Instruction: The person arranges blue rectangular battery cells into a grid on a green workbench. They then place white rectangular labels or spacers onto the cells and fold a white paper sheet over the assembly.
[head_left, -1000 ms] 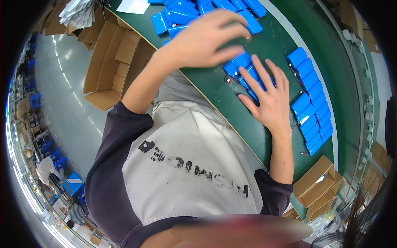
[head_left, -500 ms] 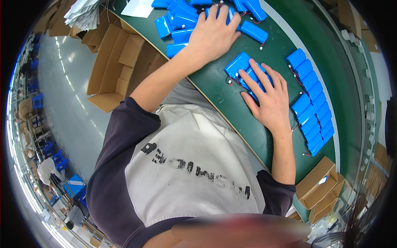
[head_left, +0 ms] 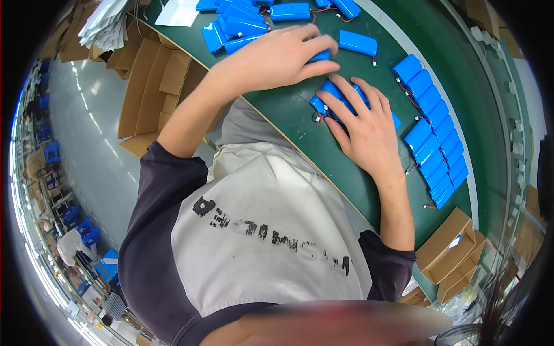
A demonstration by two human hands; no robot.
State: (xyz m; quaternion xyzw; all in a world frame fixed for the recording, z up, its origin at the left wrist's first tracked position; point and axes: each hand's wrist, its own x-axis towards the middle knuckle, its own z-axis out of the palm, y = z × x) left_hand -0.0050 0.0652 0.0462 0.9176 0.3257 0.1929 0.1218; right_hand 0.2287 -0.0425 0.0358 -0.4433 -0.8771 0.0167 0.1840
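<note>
My left hand is curled around a blue battery pack, low over the green table; its fingers are slightly blurred and cover most of the pack. Beside it, my right hand lies with fingers stretched and spread over a small group of blue battery packs. Thin wires with a white connector stick out at that group's left side. How many packs lie under the right hand is hidden.
Loose blue battery packs are heaped at the far left, with a single pack apart. Packs stand in two neat rows at the right. Cardboard boxes sit left and lower right. White paper lies at the back.
My left hand has drawn back from the loose packs toward my right hand, with a pack in its fingers. My right hand has stayed on its group, shifting slightly. The whole view has shifted a little.
</note>
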